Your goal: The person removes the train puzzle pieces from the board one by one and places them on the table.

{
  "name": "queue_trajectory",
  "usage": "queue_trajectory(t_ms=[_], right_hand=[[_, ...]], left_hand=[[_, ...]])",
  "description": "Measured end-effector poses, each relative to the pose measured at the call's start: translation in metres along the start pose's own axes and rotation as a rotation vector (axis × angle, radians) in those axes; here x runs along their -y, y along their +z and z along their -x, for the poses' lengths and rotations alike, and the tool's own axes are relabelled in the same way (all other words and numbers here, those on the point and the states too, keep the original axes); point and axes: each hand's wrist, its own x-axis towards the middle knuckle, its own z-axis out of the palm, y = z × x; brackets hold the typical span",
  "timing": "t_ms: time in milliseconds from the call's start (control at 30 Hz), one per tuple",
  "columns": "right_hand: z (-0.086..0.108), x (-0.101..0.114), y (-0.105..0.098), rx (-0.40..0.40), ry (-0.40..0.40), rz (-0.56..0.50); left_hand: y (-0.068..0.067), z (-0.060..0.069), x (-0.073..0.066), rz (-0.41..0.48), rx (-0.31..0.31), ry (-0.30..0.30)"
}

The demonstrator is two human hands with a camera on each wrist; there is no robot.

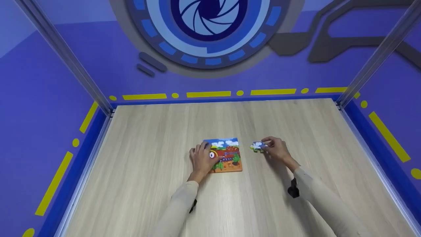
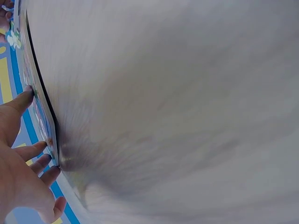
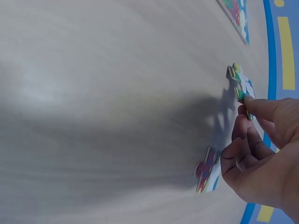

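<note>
A square jigsaw puzzle (image 1: 230,158) with a red train-like figure, blue sky and clouds lies flat on the table. My left hand (image 1: 201,159) rests over its left side; in the left wrist view the thumb and spread fingers touch the top and edge of the puzzle (image 2: 42,107). To the right of it, my right hand (image 1: 278,149) pinches a jigsaw piece (image 1: 258,146) with sky, cloud and green on it. In the right wrist view that piece (image 3: 241,84) is tilted between thumb and fingers, held just above the tabletop.
A second jigsaw piece (image 3: 207,170) lies on the table beneath my right hand, which hides it from the head view. Around the wooden table (image 1: 164,131) stand blue-purple walls (image 1: 210,80) with yellow markings and metal corner posts (image 1: 375,59).
</note>
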Motion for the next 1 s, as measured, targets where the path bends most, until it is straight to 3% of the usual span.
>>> queue_trajectory(t_ms=[667,1000], right_hand=[[0.006,-0.010,0.003,-0.039,-0.048,0.190],[0.008,-0.010,0.007,-0.046,-0.001,0.190]], left_hand=[[-0.001,0.002,0.000,-0.004,-0.006,-0.006],[-0.002,0.002,0.000,-0.031,0.015,-0.017]])
